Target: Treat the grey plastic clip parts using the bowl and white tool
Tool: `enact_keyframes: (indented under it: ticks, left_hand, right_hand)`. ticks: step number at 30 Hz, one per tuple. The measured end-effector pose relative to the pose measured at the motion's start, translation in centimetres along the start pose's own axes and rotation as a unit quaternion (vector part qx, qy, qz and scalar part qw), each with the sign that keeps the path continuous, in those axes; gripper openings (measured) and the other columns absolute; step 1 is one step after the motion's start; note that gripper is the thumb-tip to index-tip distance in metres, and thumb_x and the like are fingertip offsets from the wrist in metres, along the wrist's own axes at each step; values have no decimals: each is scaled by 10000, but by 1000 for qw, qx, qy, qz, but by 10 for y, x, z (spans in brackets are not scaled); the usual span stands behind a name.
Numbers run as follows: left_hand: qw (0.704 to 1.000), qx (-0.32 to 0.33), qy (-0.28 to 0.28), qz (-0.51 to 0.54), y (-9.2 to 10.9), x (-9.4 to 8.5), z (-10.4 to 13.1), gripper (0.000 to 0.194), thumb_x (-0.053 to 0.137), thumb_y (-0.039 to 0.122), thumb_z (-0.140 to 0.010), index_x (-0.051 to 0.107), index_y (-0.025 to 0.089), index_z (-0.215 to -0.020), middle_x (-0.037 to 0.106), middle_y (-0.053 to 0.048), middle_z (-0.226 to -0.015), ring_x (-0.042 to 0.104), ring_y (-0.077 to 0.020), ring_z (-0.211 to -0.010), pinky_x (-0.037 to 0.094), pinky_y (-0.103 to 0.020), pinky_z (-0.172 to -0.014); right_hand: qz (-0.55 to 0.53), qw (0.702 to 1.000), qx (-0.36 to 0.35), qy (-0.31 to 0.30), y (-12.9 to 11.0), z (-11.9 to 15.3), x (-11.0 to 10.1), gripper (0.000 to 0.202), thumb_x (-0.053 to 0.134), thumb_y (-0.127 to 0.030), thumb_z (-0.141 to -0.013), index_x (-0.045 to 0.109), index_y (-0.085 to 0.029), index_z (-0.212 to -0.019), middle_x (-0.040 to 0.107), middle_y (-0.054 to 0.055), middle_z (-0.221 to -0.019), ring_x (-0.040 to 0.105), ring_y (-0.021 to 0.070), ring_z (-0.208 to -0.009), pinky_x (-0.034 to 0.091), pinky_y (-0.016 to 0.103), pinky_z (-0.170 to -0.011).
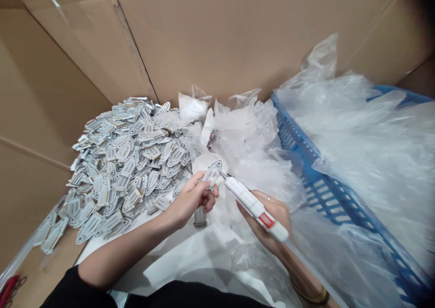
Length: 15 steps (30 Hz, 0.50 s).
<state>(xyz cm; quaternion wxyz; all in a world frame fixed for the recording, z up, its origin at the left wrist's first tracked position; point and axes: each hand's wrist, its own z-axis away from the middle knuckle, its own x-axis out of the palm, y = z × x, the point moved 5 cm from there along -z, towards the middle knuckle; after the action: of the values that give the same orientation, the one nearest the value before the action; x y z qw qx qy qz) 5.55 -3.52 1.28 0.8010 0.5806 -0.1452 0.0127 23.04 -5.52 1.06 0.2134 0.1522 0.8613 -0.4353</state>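
Between the thumb and fingers of my left hand (pixel 197 198) is a small flat grey plastic piece (pixel 211 175) with a looped end. My right hand (pixel 268 215) wraps around a white glue gun (pixel 253 204) with a red label. The gun's thin metal tip points left and is close to the piece; whether they touch I cannot tell. A long translucent stick (pixel 306 265) runs from the rear of the gun. Just below my left hand lies another small piece (pixel 200 217). A round white disc (pixel 200 162) shows behind my left fingers.
A large heap of similar grey pieces (pixel 125 163) is piled at the left. Clear plastic bags (pixel 258 149) lie behind my hands. To the right, a blue plastic basket (pixel 326 194) holds more bags. Cardboard walls (pixel 220 36) enclose the back and left. Red-handled scissors (pixel 10 290) are at lower left.
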Motion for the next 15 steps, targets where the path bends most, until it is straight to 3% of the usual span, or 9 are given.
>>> enact_keyframes:
  ticks: [9, 15]
  left_hand:
    - [1000, 22, -4, -10, -2, -2, 0, 357, 658, 434, -821, 412, 187, -895, 714, -31, -834, 556, -70, -418, 380, -198, -405]
    - [1000, 17, -12, -9, -5, 3, 2, 420, 685, 485, -813, 383, 199, -870, 718, -30, -845, 576, -76, -437, 403, -203, -424]
  right_hand:
    - [49, 997, -51, -18, 8, 6, 7, 178, 536, -221, -917, 572, -207, -744, 613, 7, -698, 592, 125, -581, 444, 229, -531]
    - [46, 998, -33, -2, 12, 9, 9, 177, 513, -244, -918, 594, -207, -765, 661, 39, -763, 621, 147, -639, 459, 244, -561]
